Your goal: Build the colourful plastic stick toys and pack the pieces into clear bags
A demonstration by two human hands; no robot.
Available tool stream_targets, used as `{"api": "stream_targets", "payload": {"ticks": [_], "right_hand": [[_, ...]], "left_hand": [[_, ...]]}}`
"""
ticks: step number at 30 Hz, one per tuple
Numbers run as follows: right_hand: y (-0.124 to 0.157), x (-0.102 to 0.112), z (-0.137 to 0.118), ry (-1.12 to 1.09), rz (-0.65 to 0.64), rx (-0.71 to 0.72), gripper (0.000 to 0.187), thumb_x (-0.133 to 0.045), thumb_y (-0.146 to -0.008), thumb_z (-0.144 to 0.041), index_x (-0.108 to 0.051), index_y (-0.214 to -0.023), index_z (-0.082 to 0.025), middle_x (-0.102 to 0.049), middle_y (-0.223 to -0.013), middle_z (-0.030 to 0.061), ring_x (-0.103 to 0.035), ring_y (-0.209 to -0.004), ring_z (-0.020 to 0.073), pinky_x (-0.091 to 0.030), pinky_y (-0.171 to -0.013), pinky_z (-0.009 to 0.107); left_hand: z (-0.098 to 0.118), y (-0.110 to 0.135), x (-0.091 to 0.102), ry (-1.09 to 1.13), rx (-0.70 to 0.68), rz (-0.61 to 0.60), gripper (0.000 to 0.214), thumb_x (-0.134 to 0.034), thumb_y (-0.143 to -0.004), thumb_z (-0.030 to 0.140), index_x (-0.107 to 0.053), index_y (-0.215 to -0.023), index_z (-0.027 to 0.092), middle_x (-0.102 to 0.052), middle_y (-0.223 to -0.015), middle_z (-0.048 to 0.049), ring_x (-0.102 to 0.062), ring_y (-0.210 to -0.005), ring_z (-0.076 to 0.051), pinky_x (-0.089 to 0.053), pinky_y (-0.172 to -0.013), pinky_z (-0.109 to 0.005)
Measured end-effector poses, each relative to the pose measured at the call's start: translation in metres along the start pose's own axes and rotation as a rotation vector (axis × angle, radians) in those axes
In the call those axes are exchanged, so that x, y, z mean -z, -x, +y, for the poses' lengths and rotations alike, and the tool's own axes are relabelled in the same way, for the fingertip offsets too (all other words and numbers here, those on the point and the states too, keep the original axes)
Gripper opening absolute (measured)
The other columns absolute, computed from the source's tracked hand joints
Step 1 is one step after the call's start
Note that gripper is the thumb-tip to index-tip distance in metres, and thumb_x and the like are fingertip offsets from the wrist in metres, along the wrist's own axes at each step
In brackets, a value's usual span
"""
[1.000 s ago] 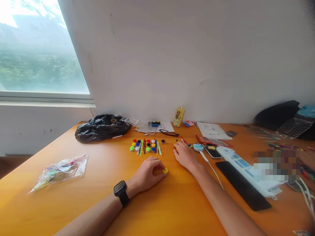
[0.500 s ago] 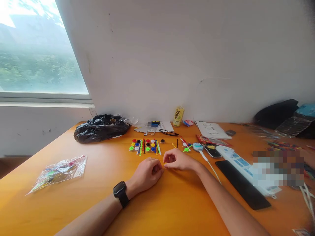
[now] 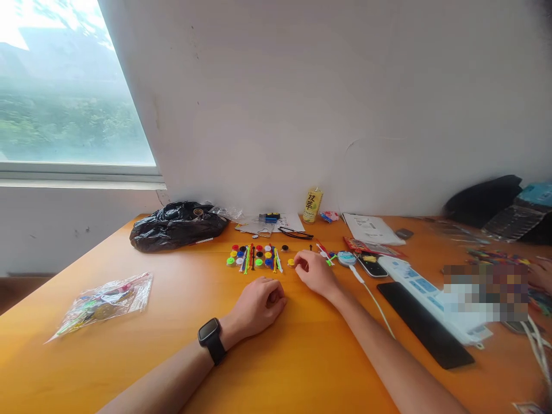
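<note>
A set of small coloured discs and sticks lies in rows on the orange table. At the right end of those rows sits a yellow disc, and the curled fingertips of my right hand pinch its edge. More loose coloured pieces lie just beyond that hand. My left hand, a black watch on its wrist, rests on the table in a loose fist, nearer to me and apart from the discs. Nothing shows in it.
At the back are a black plastic bag, a yellow bottle, glasses and papers. A clear bag of coloured pieces lies left. Right are a phone, power strip, black pad and another person's hand.
The yellow disc was under my left fingers, then both hands met. Now my right hand has reached forward with the disc to the rows, and my left hand has closed and stayed back.
</note>
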State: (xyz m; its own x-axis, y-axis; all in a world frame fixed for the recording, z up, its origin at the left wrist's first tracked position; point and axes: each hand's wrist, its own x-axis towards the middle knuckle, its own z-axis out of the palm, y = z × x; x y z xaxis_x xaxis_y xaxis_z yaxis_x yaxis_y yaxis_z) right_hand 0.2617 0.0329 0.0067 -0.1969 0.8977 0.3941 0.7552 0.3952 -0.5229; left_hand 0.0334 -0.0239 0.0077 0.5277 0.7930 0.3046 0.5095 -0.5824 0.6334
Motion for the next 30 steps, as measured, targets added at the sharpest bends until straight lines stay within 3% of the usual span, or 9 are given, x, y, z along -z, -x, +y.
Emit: {"api": "stream_targets", "payload": {"ticks": [3,7,12,18,21,26,30], "right_hand": [[0.003,0.002,-0.005,0.082,-0.06,0.039,0.018,-0.056,-0.082,-0.008,-0.069,-0.083,-0.02,-0.07,-0.086,0.0032,-0.063,-0.076,0.0179,-0.046,-0.068,0.028],[0.005,0.0,-0.008,0.101,-0.112,0.107,0.027,-0.053,-0.084,-0.005,-0.072,-0.096,-0.02,-0.072,-0.098,0.0055,-0.065,-0.093,0.0205,-0.049,-0.083,0.03],[0.006,-0.005,-0.011,0.166,-0.073,0.132,0.034,-0.052,-0.087,-0.005,-0.07,-0.11,-0.021,-0.069,-0.106,0.0064,-0.062,-0.103,0.0232,-0.049,-0.092,0.034],[0.006,-0.012,-0.013,0.175,-0.049,0.151,0.025,-0.053,-0.088,-0.009,-0.065,-0.105,-0.023,-0.062,-0.13,0.0085,-0.057,-0.119,0.0258,-0.046,-0.104,0.04],[0.005,-0.018,-0.01,0.153,-0.023,0.15,0.029,-0.052,-0.088,-0.011,-0.059,-0.114,-0.022,-0.059,-0.134,0.0106,-0.054,-0.125,0.0272,-0.044,-0.11,0.044],[0.004,-0.03,0.002,0.116,-0.037,0.088,0.055,-0.051,-0.096,-0.023,-0.037,-0.149,-0.019,-0.05,-0.149,0.0161,-0.042,-0.144,0.0291,-0.036,-0.12,0.05],[0.004,-0.033,0.008,0.123,-0.077,0.077,0.061,-0.049,-0.1,-0.03,-0.029,-0.157,-0.022,-0.046,-0.154,0.0165,-0.039,-0.147,0.029,-0.034,-0.122,0.053]], "left_hand": [[0.001,0.0,0.0,0.001,-0.004,-0.004,0.009,-0.06,-0.089,0.02,-0.058,-0.081,0.021,-0.064,-0.079,-0.0014,-0.055,-0.074,-0.017,-0.038,-0.067,-0.028],[0.0,-0.001,0.0,0.003,-0.008,-0.002,0.009,-0.061,-0.09,0.021,-0.058,-0.081,0.02,-0.064,-0.078,-0.0016,-0.054,-0.074,-0.017,-0.038,-0.067,-0.028],[-0.001,-0.001,-0.001,-0.002,-0.015,0.002,0.01,-0.061,-0.09,0.022,-0.058,-0.081,0.021,-0.064,-0.078,-0.0016,-0.054,-0.074,-0.017,-0.038,-0.067,-0.028],[-0.001,-0.001,-0.001,-0.009,-0.019,-0.009,0.009,-0.061,-0.089,0.021,-0.059,-0.081,0.021,-0.065,-0.078,-0.0021,-0.055,-0.074,-0.018,-0.038,-0.067,-0.028],[-0.001,-0.001,-0.001,-0.009,-0.016,-0.005,0.008,-0.061,-0.089,0.021,-0.059,-0.082,0.021,-0.065,-0.079,-0.002,-0.055,-0.074,-0.018,-0.038,-0.067,-0.028],[0.0,-0.001,0.0,-0.008,-0.024,-0.015,0.01,-0.06,-0.09,0.021,-0.056,-0.081,0.021,-0.064,-0.079,-0.0019,-0.054,-0.074,-0.017,-0.038,-0.068,-0.028],[0.0,-0.001,0.0,-0.006,-0.024,-0.016,0.01,-0.059,-0.09,0.021,-0.056,-0.08,0.021,-0.064,-0.078,-0.0023,-0.054,-0.073,-0.018,-0.038,-0.067,-0.028]]}}
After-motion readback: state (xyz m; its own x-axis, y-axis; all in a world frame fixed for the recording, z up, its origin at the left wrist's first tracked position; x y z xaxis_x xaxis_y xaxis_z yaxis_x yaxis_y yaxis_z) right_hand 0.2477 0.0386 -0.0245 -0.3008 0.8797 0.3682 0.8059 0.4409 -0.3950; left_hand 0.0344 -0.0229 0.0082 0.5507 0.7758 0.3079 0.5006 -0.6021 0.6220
